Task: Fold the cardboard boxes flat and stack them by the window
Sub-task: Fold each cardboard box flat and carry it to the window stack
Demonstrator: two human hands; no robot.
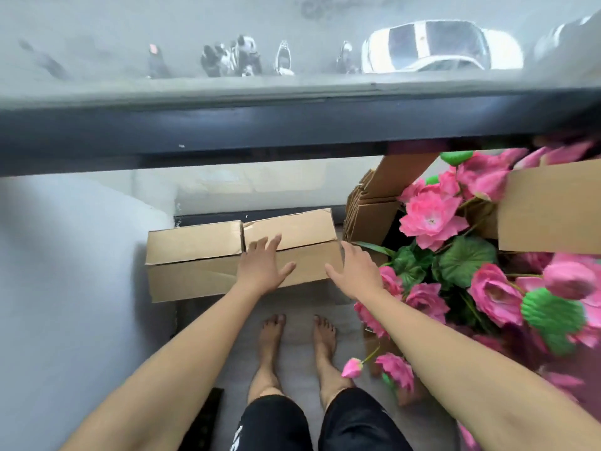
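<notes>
The left hand [261, 266] lies flat on the cardboard box [195, 255], fingers [271, 243] spread wide; the right hand [356, 271], fingers wide, touches its end, pink flowers [429, 219] just beyond.

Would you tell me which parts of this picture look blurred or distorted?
Head view: the window frame bows from the wide lens; the street and car outside look hazy; flowers at the right edge smear; the box and both hands stay fairly sharp.
</notes>
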